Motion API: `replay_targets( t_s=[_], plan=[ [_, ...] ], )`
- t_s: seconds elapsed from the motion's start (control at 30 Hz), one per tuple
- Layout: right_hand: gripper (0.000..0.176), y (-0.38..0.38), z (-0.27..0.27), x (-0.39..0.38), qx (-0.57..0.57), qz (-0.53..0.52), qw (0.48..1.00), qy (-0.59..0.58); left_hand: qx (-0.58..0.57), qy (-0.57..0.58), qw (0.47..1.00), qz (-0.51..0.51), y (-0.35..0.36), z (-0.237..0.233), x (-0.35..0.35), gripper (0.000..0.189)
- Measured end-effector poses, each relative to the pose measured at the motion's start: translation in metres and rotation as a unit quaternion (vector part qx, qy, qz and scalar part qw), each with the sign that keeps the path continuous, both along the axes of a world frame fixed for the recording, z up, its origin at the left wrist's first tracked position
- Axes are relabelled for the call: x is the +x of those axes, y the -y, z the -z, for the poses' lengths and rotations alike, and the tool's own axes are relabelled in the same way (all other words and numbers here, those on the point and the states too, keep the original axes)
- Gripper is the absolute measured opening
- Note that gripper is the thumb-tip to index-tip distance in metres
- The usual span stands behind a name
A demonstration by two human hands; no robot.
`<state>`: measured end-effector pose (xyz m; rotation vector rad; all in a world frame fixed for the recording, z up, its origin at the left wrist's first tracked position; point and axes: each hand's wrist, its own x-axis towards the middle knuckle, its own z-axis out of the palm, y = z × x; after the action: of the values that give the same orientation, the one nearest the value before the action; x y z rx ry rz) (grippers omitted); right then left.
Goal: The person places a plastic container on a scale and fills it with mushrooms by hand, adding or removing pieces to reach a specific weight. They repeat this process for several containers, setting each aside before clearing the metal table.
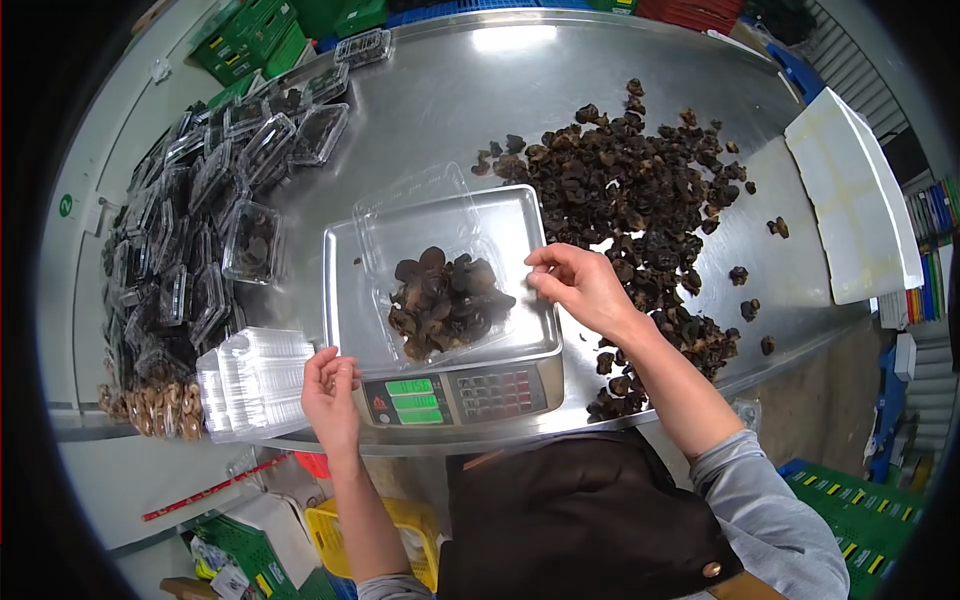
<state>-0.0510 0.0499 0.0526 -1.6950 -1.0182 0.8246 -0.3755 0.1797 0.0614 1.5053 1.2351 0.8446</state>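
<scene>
1. Left hand (332,390): at the scale's front-left corner; fingers loosely curled, nothing seen in them. Contact with the rim: cannot tell.
2. Digital scale (531,235): near the bench (420,100) front edge. Display (415,400) lit; digits too blurred to record.
3. Empty clamshell stack (260,380): left of the scale, at the bench's front edge; limits the left hand's room.
4. Right hand (580,285): at the pan's right edge; narrow gap between thumb and forefinger, nothing seen held.
5. Open clamshell (415,225): on the pan, heaped with wood ear fungus (440,305); lid reaches past the far rim. Judgement: for a true reading, keep both hands off the pan, leave the lid unsupported, adjust by single pieces.
6. Dark crumb (357,261): on the pan, left of the clamshell; worth removing.
7. Loose fungus pile (640,185): right of the scale, under the right forearm; strays could catch.
8. Filled clamshells (190,230): along the bench's left side. White foam box (855,200): right edge.
9. Green crates (245,40): beyond the far-left corner.
</scene>
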Motion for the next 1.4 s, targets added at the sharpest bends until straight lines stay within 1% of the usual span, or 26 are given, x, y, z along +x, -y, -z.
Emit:
replay_targets(
  t_s=[0.07, 0.2, 0.3, 0.33, 0.37, 0.47, 0.53, 0.57, 0.63, 0.7, 0.73, 0.77, 0.83, 0.87, 0.93, 0.97, 1.0, 1.03, 1.07, 1.1, 1.13, 1.23, 1.27, 1.3, 1.33, 1.4],
  plan=[
    [0.022, 0.002, 0.003, 0.002, 0.015, -0.008, 0.999, 0.037, 0.003, -0.004, 1.0, -0.005, 0.0, -0.001, -0.002, 0.024],
    [0.024, -0.005, -0.008, -0.012, 0.047, -0.048, 0.995, 0.072, 0.001, -0.013, 1.0, -0.014, 0.0, -0.005, 0.001, 0.025],
    [0.018, -0.014, -0.005, -0.037, 0.02, -0.091, 0.983, 0.161, -0.006, -0.013, 1.0, -0.007, 0.002, -0.003, 0.007, 0.026],
    [0.017, -0.016, 0.0, -0.046, 0.058, -0.096, 0.966, 0.235, -0.013, -0.014, 1.0, 0.002, 0.002, -0.002, 0.009, 0.026],
    [0.014, -0.018, 0.001, -0.052, 0.024, -0.117, 0.948, 0.295, -0.013, -0.015, 1.0, 0.002, 0.003, -0.002, 0.011, 0.026],
    [0.014, -0.02, -0.009, -0.055, -0.037, -0.136, 0.937, 0.319, -0.036, -0.022, 0.999, 0.016, 0.005, -0.002, 0.016, 0.027],
    [0.016, -0.018, -0.022, -0.042, 0.034, -0.123, 0.977, 0.172, -0.035, -0.032, 0.999, 0.022, 0.006, 0.003, 0.015, 0.028],
    [0.019, -0.021, -0.025, -0.036, 0.027, -0.067, 0.989, 0.131, -0.034, -0.03, 0.999, 0.021, 0.007, 0.004, 0.014, 0.028],
    [0.025, -0.035, -0.023, -0.02, 0.04, 0.047, 0.994, 0.093, -0.104, -0.055, 0.992, 0.035, 0.009, 0.005, 0.015, 0.03],
    [0.039, -0.062, 0.012, -0.004, 0.078, 0.088, 0.993, 0.011, -0.092, -0.071, 0.991, 0.058, 0.011, 0.013, 0.021, 0.034],
    [0.049, -0.078, 0.038, 0.002, 0.047, 0.06, 0.995, -0.063, -0.135, -0.046, 0.988, 0.062, 0.013, 0.012, 0.026, 0.033],
    [0.052, -0.086, 0.045, -0.002, 0.036, 0.073, 0.981, -0.174, -0.175, -0.021, 0.982, 0.066, 0.013, 0.011, 0.03, 0.032],
    [0.049, -0.094, 0.044, -0.006, 0.204, 0.05, 0.936, -0.284, -0.171, 0.004, 0.984, 0.055, 0.013, 0.017, 0.029, 0.038],
    [0.049, -0.089, 0.038, -0.007, 0.215, 0.042, 0.935, -0.281, -0.224, 0.086, 0.97, 0.04, 0.012, 0.019, 0.025, 0.04],
    [0.042, -0.062, 0.009, -0.009, 0.125, 0.013, 0.975, -0.185, -0.294, 0.209, 0.932, 0.035, 0.008, 0.027, 0.016, 0.042],
    [0.036, -0.054, 0.022, -0.014, 0.07, 0.001, 0.996, -0.056, -0.283, 0.213, 0.934, 0.034, 0.006, 0.023, 0.016, 0.042],
    [0.04, -0.04, 0.021, -0.014, 0.09, -0.059, 0.981, 0.158, -0.292, 0.197, 0.935, 0.036, 0.006, 0.019, 0.017, 0.038],
    [0.045, -0.028, 0.015, -0.017, 0.107, -0.078, 0.971, 0.198, -0.301, 0.182, 0.935, 0.039, 0.007, 0.017, 0.019, 0.035],
    [0.048, -0.015, 0.0, -0.024, 0.02, -0.058, 0.99, 0.124, -0.28, 0.156, 0.947, 0.034, 0.008, 0.019, 0.02, 0.026],
    [0.052, -0.008, 0.007, -0.024, -0.039, -0.058, 0.994, 0.088, -0.273, 0.16, 0.948, 0.031, 0.008, 0.022, 0.021, 0.026],
    [0.055, -0.002, 0.002, -0.02, -0.138, -0.096, 0.986, 0.004, -0.27, 0.148, 0.951, 0.035, 0.007, 0.025, 0.022, 0.024],
    [0.039, 0.006, 0.015, -0.027, -0.127, -0.112, 0.957, -0.236, -0.281, 0.15, 0.948, 0.024, 0.004, 0.028, 0.026, 0.025],
    [0.03, 0.002, 0.016, -0.034, -0.117, -0.061, 0.963, -0.234, -0.295, 0.147, 0.944, 0.037, 0.004, 0.03, 0.027, 0.022],
    [0.03, 0.0, 0.016, -0.034, -0.114, -0.063, 0.963, -0.234, -0.309, 0.143, 0.939, 0.052, 0.003, 0.033, 0.029, 0.02],
    [0.029, -0.003, 0.016, -0.033, -0.116, -0.023, 0.956, -0.267, -0.305, 0.161, 0.936, 0.072, 0.004, 0.035, 0.032, 0.013],
    [0.024, -0.01, 0.005, -0.029, -0.122, 0.052, 0.932, -0.337, -0.324, 0.203, 0.921, 0.072, 0.006, 0.027, 0.041, 0.012]
  ],
)
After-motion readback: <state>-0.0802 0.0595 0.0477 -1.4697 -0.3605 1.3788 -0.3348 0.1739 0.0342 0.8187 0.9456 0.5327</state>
